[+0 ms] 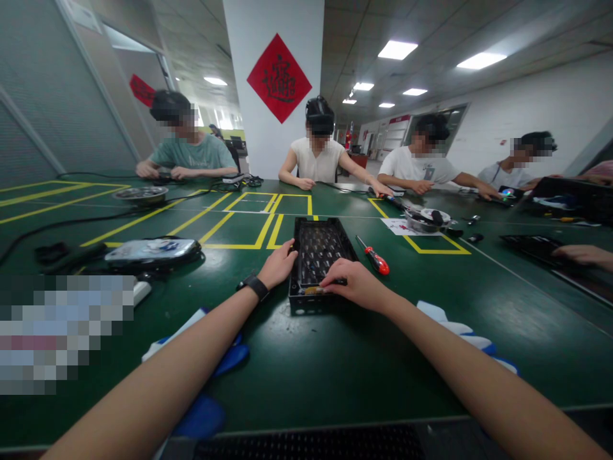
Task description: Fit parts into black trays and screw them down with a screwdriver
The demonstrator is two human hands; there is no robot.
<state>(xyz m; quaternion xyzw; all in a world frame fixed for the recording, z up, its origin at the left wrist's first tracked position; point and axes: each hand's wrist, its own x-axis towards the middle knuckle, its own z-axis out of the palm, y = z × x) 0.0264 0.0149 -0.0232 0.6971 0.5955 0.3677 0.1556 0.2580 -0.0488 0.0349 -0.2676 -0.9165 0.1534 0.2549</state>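
A black open box (pixel 320 237) stands on the green table in front of me, its inside lined with rows of small shiny pieces. My left hand (pixel 279 264), with a dark watch on the wrist, grips the box's left wall. My right hand (pixel 354 283) is closed in a pinch over the near right corner. What its fingertips hold, if anything, is hidden. A small yellowish part (pixel 313 291) lies in the near end, beside those fingertips. To the right of the box rests a screwdriver (pixel 376 257) with a red and black handle.
White-and-blue gloves (pixel 460 329) lie right and left of my forearms. A phone in a clear case (pixel 153 251) and black cables are at left. Metal bowls (pixel 428 220) stand farther back. Yellow tape (pixel 234 246) marks the table (pixel 306 370). Several people sit around it.
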